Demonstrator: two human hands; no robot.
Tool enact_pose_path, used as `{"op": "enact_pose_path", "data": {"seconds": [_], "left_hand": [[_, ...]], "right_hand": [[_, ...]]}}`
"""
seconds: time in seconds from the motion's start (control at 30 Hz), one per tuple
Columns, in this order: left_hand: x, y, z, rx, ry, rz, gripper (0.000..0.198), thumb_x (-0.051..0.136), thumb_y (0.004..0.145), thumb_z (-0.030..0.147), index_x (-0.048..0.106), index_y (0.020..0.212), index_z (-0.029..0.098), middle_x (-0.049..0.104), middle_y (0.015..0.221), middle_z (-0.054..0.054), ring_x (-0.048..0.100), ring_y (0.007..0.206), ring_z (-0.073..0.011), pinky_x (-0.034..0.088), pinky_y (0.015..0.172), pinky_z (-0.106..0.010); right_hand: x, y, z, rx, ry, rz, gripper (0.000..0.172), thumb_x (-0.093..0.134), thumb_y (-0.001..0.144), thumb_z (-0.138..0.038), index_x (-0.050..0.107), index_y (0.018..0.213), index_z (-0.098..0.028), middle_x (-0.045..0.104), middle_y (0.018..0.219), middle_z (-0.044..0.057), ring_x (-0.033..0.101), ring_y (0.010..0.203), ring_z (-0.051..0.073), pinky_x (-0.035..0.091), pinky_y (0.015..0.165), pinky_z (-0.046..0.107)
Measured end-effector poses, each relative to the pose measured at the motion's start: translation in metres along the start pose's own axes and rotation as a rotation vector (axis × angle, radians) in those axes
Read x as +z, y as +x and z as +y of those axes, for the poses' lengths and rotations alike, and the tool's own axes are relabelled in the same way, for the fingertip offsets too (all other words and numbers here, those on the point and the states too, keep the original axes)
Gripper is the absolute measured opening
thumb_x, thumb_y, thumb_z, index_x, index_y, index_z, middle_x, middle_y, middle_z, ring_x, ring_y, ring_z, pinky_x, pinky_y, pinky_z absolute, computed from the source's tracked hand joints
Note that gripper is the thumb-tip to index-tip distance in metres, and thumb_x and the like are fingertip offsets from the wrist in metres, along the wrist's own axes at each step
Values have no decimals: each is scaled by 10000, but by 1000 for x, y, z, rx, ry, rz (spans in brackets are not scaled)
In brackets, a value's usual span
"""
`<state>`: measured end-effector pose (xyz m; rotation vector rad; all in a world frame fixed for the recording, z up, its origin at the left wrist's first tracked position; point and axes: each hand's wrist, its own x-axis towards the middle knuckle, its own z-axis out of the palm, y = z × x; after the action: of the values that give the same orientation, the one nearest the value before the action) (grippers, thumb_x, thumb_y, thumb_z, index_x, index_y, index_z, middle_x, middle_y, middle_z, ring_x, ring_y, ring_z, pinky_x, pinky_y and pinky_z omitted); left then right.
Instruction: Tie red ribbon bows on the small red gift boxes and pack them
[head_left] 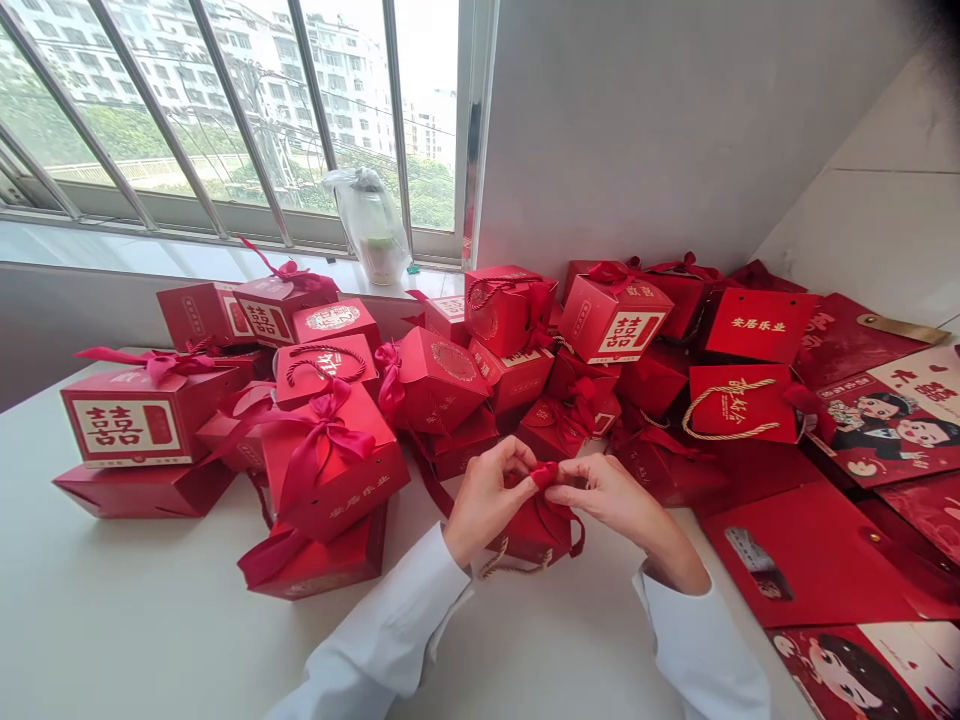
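Note:
A small red gift box [529, 535] stands on the white table in front of me, with a twisted gold cord hanging at its near side. Both hands meet over its top, at a red ribbon [545, 474]. My left hand [491, 497] pinches the ribbon between thumb and fingers from the left. From the right, my right hand [611, 497] pinches the same ribbon, its fingertips close to the left ones. A loose ribbon end hangs down at the box's right side. My hands cover much of the box top, and the knot's shape is partly hidden.
Many red gift boxes with bows, such as one box [330, 455] at left, are piled across the table [150, 610]. Flat red printed bags [817, 550] lie at right. A plastic-wrapped cup [375, 235] stands on the sill by the barred window.

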<state>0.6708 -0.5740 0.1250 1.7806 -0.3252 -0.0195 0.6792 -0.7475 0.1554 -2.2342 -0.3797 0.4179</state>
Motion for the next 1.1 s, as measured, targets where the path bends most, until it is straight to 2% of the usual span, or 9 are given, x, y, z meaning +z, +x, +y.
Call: {"op": "enact_pose_path", "data": {"seconds": [0.2, 0.33, 0.4, 0.6, 0.73, 0.87, 0.97, 1.1], "left_hand": [[-13, 0, 9, 9, 72, -112, 177, 540, 806, 228, 547, 976, 180, 682, 833, -18, 581, 712, -131, 379, 571, -195], [-20, 0, 13, 7, 105, -130, 214, 454, 862, 271, 537, 1032, 170, 627, 686, 11, 462, 557, -105, 326, 505, -198], [-20, 1, 13, 9, 110, -120, 224, 430, 878, 281, 533, 1044, 170, 605, 656, 21, 429, 542, -102, 322, 505, -196], [-20, 1, 11, 27, 144, -161, 267, 411, 880, 197, 531, 1117, 199, 647, 753, 7, 519, 640, -109, 373, 584, -185], [-21, 2, 11, 29, 144, -192, 308, 410, 849, 138, 535, 1125, 194, 671, 799, -7, 577, 685, -119, 404, 607, -186], [-21, 2, 9, 65, 123, -205, 324, 424, 798, 77, 589, 1055, 187, 683, 863, -19, 614, 750, -121, 428, 648, -179], [-19, 2, 9, 59, 113, -173, 331, 430, 783, 72, 614, 1033, 190, 684, 806, -9, 612, 711, -116, 435, 646, -182], [-16, 0, 9, -1, 64, -116, 323, 478, 757, 81, 623, 1031, 173, 692, 790, -16, 624, 690, -122, 461, 665, -201]], "right_hand": [[4, 3, 0, 27, -36, 88, 170, 608, 715, -324, 674, 724, -168, 506, 597, -40, 397, 569, 113, 306, 540, 221], [5, 5, 3, 40, -33, 108, 175, 615, 704, -335, 647, 702, -163, 507, 593, -40, 387, 559, 108, 301, 525, 217], [6, 5, 4, 39, -39, 108, 178, 614, 705, -340, 633, 683, -164, 493, 586, -43, 375, 558, 105, 291, 520, 216], [9, 6, 2, 48, -56, 117, 165, 612, 697, -332, 614, 648, -175, 436, 546, -56, 329, 530, 97, 251, 489, 217], [9, 7, 1, 43, -61, 135, 137, 627, 679, -308, 617, 634, -180, 461, 542, -55, 354, 538, 100, 253, 495, 219], [10, 8, 2, 27, -67, 158, 102, 641, 668, -288, 623, 662, -188, 510, 548, -56, 399, 533, 103, 277, 507, 222], [11, 9, 2, 8, -65, 176, 74, 636, 666, -263, 625, 671, -190, 569, 586, -46, 448, 552, 111, 301, 523, 223], [13, 9, 0, -4, -85, 197, 76, 615, 686, -261, 619, 656, -192, 572, 572, -43, 476, 560, 118, 306, 527, 226]]}}
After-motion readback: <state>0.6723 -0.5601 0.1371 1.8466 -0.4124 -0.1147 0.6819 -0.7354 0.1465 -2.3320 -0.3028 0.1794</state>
